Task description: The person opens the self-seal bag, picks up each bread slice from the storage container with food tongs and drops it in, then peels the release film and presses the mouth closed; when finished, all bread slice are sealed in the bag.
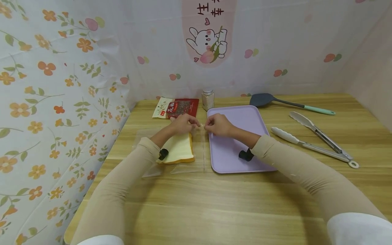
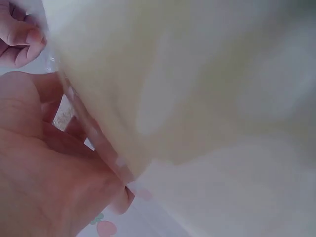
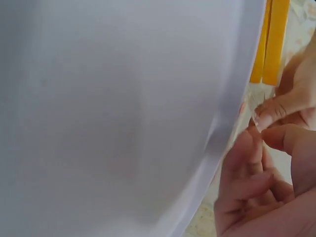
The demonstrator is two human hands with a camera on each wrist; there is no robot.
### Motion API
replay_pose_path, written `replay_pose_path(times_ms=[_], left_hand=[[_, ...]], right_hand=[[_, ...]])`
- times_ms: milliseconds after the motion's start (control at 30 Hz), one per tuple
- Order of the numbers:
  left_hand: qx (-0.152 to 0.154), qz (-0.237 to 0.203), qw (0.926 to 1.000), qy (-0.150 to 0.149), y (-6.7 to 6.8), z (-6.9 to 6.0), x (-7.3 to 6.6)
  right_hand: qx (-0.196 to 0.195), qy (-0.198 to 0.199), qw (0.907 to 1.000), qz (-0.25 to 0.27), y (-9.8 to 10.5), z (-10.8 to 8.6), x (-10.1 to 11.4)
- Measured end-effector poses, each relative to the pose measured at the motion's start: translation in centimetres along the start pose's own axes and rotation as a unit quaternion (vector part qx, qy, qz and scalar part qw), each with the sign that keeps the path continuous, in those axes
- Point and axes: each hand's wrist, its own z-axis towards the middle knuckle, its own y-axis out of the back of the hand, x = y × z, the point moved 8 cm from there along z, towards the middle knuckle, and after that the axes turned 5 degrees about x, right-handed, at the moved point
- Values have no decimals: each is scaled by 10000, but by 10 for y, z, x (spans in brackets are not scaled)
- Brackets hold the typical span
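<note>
A clear plastic bag lies on the table with slices of bread in it, or beneath its film. At the bag's upper right corner, my left hand pinches the edge of the film. Close beside it, my right hand pinches the same edge over the left rim of a lilac tray. The left wrist view shows my left hand along the film's edge. Thumb and forefinger of my right hand meet at the film in the right wrist view, next to the left fingertips.
Behind the bag lie a red and white spice packet and a small lidded jar. A dark spatula with a mint handle is at the back right. Metal tongs with pale tips lie spread right of the tray.
</note>
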Motion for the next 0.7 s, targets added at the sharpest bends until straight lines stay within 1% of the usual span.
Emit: replay_pose_path(times_ms=[133, 200, 300, 367, 500, 633, 700], left_hand=[[59, -66, 9999, -86, -1, 0, 0], [80, -70, 9999, -86, -1, 0, 0], [89, -47, 9999, -69, -1, -1, -1], [93, -44, 9999, -53, -1, -1, -1], [93, -48, 9999, -104, -1, -1, -3], [38, -69, 9998, -193, -1, -1, -3], [44, -111, 9997, -220, -1, -2, -3]], right_hand=[[-206, 171, 9993, -245, -1, 0, 7], [-292, 257, 9984, -414, -3, 0, 11], [-335, 279, 9962, -756, -6, 1, 16], [-371, 210, 9940, -1012, -8, 2, 17], [-532, -92, 9877, -1469, -8, 3, 16], [-673, -352, 9830, -1673, -6, 3, 15], [-656, -423, 9830, -1663, -6, 4, 14]])
